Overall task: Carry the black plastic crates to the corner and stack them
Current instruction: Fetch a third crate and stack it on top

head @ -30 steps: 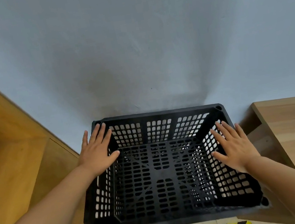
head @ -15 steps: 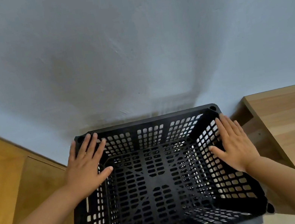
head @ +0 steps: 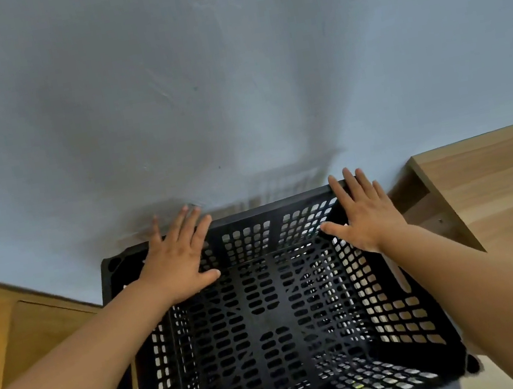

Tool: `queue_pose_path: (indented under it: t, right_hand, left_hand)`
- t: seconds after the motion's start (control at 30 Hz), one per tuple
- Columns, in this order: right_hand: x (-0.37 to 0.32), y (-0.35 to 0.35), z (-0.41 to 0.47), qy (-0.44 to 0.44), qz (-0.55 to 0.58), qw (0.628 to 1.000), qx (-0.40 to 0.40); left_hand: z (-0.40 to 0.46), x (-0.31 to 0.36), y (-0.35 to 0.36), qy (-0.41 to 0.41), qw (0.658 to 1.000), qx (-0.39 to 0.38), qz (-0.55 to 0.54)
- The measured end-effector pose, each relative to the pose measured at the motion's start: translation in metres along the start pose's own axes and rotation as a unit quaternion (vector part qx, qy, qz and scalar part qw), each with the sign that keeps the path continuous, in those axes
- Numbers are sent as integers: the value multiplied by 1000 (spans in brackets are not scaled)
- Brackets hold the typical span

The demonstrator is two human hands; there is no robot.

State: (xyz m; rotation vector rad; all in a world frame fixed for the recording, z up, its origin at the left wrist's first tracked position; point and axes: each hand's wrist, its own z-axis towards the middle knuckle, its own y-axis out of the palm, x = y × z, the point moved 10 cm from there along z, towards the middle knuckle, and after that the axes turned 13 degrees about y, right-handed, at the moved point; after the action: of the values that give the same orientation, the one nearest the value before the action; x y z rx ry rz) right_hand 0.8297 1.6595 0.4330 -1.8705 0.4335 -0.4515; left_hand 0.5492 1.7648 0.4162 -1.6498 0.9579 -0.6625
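From the head camera, a black plastic crate (head: 270, 322) sits below and between both forearms, its far rim close to the grey wall (head: 228, 79), in the gap between a wooden cabinet (head: 16, 339) on the left and a wooden desk (head: 503, 185) on the right. The left hand (head: 179, 262) lies flat with straight, spread fingers over the crate's far left corner, fingertips reaching past the rim toward the wall. The right hand (head: 364, 220) is likewise flat and spread at the far right corner, fingertips over the rim. Neither hand curls around anything; whether the palms actually press on the rim cannot be told.

The crate is rectangular and open-topped, with perforated lattice walls and floor, diagonal ribs crossing the floor, and round sockets at the corners. No label or writing can be read on it.
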Motion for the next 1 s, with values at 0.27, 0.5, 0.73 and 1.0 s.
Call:
queue_pose_path:
  t: [0.27,0.5,0.73,1.0]
  right_hand:
    - [4,-1,-3,-23,81,995,-47]
    - [47,13,-60,-28,160,987,5]
    - [91,38,-105,15,179,983,31]
    - [177,60,-196,139,254,956,49]
  left_hand:
    - [6,25,-10,4,1000,-5,3]
    - [86,122,-51,57,993,63,-87]
    - [128,161,-45,30,996,77,18]
    - [116,214,-74,-27,991,93,-95]
